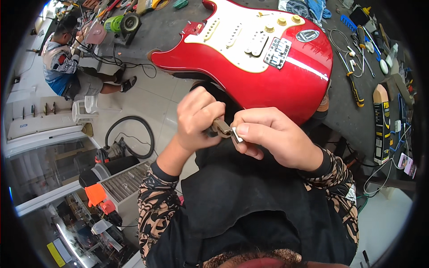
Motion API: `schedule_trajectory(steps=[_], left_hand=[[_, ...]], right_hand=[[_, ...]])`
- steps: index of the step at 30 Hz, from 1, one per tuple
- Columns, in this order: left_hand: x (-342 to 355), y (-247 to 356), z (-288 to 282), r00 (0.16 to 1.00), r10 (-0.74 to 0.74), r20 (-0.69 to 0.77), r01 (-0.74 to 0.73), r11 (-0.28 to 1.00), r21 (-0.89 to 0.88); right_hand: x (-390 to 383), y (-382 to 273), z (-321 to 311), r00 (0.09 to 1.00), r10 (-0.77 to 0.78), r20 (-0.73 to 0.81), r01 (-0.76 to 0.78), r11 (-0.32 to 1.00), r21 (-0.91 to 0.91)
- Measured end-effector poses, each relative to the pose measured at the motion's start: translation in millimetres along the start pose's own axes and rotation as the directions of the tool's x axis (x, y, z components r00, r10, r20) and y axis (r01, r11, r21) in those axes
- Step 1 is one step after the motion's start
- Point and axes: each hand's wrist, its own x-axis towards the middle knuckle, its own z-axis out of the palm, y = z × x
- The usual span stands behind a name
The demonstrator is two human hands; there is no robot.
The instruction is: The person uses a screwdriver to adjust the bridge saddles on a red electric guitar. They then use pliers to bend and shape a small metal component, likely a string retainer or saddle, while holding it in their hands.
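Right now I see both hands meeting just below the red guitar body (pixel 268 62), which lies at the near edge of the worktop (pixel 348 116). My left hand (pixel 196 118) has its grip closed on a small brown tool (pixel 220 127); my right hand (pixel 272 134) pinches the metal tip (pixel 237 135).

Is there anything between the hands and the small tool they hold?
Nothing visible. Both the left hand and the right hand already grip the small brown tool, below the red guitar.
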Motion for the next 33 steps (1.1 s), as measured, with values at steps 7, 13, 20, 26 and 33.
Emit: schedule_trajectory(steps=[7,13,20,26,33], left_hand=[[11,-5,-17,0.991,0.122,0.061,-0.13,0.98,0.152],[3,5,-4,1.0,-0.004,0.006,0.003,0.994,0.11],[-4,17,5,0.992,-0.119,-0.03,0.12,0.992,0.029],[-6,20,8,0.987,-0.155,-0.043,0.155,0.988,-0.008],[-8,18,10,0.981,-0.195,-0.027,0.194,0.981,-0.033]], right_hand=[[-5,10,4,0.975,-0.21,-0.07,0.188,0.953,-0.238],[-3,13,-3,0.902,-0.431,-0.042,0.339,0.764,-0.55],[7,20,-4,0.741,-0.663,0.105,0.461,0.388,-0.798],[12,25,-6,0.717,-0.688,0.109,0.478,0.372,-0.796],[13,27,-6,0.715,-0.695,0.079,0.452,0.374,-0.81]])
